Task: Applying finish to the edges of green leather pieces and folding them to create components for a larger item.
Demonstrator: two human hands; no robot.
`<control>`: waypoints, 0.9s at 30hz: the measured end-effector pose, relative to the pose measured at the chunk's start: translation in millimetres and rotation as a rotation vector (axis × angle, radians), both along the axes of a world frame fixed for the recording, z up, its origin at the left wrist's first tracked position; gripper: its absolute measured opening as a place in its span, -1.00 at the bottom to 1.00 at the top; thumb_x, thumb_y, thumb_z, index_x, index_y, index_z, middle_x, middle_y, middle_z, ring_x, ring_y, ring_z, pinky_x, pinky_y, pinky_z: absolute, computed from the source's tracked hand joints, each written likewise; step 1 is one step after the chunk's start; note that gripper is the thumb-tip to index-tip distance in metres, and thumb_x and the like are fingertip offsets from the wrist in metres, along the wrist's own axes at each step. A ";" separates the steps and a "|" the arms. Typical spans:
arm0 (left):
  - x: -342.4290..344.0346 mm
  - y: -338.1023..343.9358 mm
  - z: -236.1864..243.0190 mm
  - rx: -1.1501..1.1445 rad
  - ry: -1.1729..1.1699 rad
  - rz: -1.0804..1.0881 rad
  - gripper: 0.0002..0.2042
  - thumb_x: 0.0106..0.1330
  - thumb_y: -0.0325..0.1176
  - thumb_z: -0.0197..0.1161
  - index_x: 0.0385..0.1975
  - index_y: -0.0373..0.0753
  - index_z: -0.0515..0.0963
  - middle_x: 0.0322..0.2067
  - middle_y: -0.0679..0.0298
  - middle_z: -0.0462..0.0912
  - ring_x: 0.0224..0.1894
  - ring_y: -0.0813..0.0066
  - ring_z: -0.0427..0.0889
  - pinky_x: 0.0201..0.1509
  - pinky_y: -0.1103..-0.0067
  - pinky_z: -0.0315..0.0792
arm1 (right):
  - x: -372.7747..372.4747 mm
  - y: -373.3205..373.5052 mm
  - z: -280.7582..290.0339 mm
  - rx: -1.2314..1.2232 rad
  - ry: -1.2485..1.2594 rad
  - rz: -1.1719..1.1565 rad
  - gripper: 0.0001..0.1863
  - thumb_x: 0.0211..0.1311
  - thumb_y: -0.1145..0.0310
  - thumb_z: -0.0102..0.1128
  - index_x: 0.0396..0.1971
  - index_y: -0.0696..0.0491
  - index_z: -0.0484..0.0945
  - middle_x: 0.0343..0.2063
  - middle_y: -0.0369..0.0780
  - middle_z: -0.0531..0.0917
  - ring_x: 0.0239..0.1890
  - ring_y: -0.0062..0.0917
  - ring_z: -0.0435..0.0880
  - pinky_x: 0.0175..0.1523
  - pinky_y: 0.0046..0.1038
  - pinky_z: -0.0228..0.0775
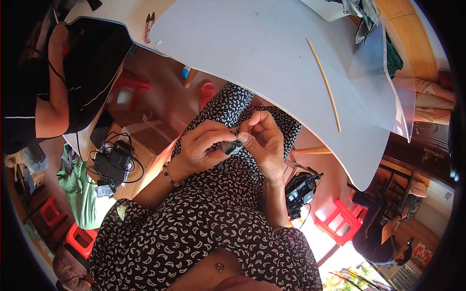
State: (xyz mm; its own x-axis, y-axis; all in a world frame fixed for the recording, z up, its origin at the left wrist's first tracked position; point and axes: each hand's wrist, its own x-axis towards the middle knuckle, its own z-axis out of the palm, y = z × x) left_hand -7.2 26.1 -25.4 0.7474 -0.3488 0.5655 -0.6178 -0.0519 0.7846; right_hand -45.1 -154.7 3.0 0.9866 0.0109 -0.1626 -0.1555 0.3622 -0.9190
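Note:
Over my lap, both hands meet at a small dark green and grey piece, perhaps cloth; its exact kind is too small to make out. My left hand, with a beaded bracelet at the wrist, pinches it between thumb and fingers. From the other side my right hand comes in with thumb and index fingertip together at the piece's edge, the other fingers curled above. What lies right between the fingertips is mostly hidden.
Beyond my knees stands a pale grey table, with thread snips and a thin wooden stick on it. Black adapters with tangled cables lie at left. A red stool stands at right. A co-worker's arm is at far left.

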 end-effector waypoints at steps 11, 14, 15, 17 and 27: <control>-0.4 0.0 -3.8 0.057 0.087 0.026 -0.66 -0.04 -0.53 0.54 -0.21 -0.28 0.64 -0.24 0.18 0.67 -0.31 0.36 0.69 -0.27 0.56 0.59 | -4.3 8.3 -5.5 -0.079 0.019 -0.100 -0.76 0.32 0.53 0.35 -0.14 0.14 0.45 -0.32 -0.33 0.61 -0.23 -0.69 0.57 -0.08 -0.60 0.45; -0.6 -7.9 0.0 0.052 0.091 0.083 -0.66 -0.04 -0.54 0.53 -0.22 -0.29 0.63 -0.21 0.17 0.64 -0.30 0.36 0.68 -0.26 0.56 0.58 | -10.4 1.9 -6.6 -0.195 -0.095 -0.176 -0.76 0.26 0.51 0.40 -0.15 0.16 0.53 -0.31 -0.31 0.65 -0.23 -0.62 0.57 -0.11 -0.55 0.45; -1.4 -8.5 -0.2 0.038 0.093 0.098 -0.67 -0.03 -0.55 0.53 -0.22 -0.29 0.63 -0.20 0.16 0.63 -0.29 0.36 0.67 -0.25 0.56 0.57 | -11.0 -0.5 -6.9 -0.430 -0.226 -0.176 -0.76 0.21 0.50 0.44 -0.17 0.14 0.58 -0.30 -0.29 0.67 -0.23 -0.56 0.59 -0.11 -0.51 0.46; -1.2 -10.4 2.4 0.033 0.081 0.100 -0.67 -0.02 -0.55 0.52 -0.22 -0.30 0.62 -0.18 0.16 0.62 -0.28 0.37 0.67 -0.24 0.56 0.58 | -12.5 0.8 -7.0 -0.632 -0.343 -0.215 -0.74 0.07 0.46 0.52 -0.22 0.09 0.68 -0.28 -0.22 0.71 -0.21 -0.37 0.62 -0.10 -0.38 0.47; -1.8 -12.2 5.3 0.033 0.031 0.087 -0.67 0.01 -0.55 0.55 -0.21 -0.28 0.62 -0.17 0.19 0.67 -0.29 0.43 0.70 -0.29 0.60 0.60 | -13.3 -3.3 -7.0 -0.687 -0.447 -0.202 -0.72 0.04 0.40 0.54 -0.22 0.08 0.70 -0.30 -0.21 0.72 -0.28 -0.35 0.65 -0.13 -0.35 0.50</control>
State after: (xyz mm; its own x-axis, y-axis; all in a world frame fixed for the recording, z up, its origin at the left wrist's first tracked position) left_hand -9.0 13.8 -20.1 0.7930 -0.2998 0.5303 -0.5849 -0.1311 0.8005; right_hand -58.4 -157.9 -4.1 0.9321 -0.1314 0.3377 0.2829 -0.3182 -0.9048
